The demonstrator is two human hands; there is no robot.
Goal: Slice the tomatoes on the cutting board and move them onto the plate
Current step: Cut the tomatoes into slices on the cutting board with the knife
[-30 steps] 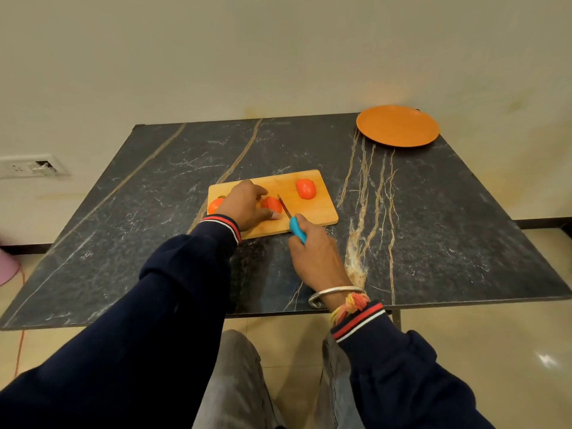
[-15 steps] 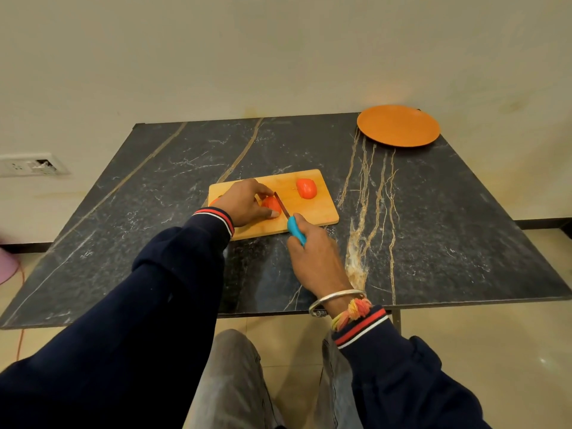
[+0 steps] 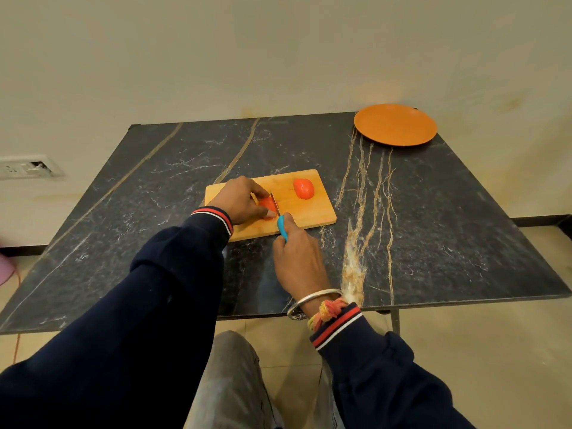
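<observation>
The knife (image 3: 282, 229), gripped by the right hand (image 3: 298, 261), has edged left, apparently into the tomato (image 3: 268, 205) the left hand (image 3: 240, 201) pinches.

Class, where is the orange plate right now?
In the head view, the orange plate sits at the far right corner of the table, beyond the cutting board.

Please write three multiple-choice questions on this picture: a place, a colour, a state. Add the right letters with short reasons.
1. Where is the plate? A) on the floor B) at the table's far right corner C) on a chair
2. What colour is the knife handle? A) blue B) green C) black
3. What is the left hand doing? A) hanging idle B) holding a tomato C) lifting the plate

1 B: it sits at that corner.
2 A: blue shows in the right hand's grip.
3 B: it curls over the tomato.
</observation>
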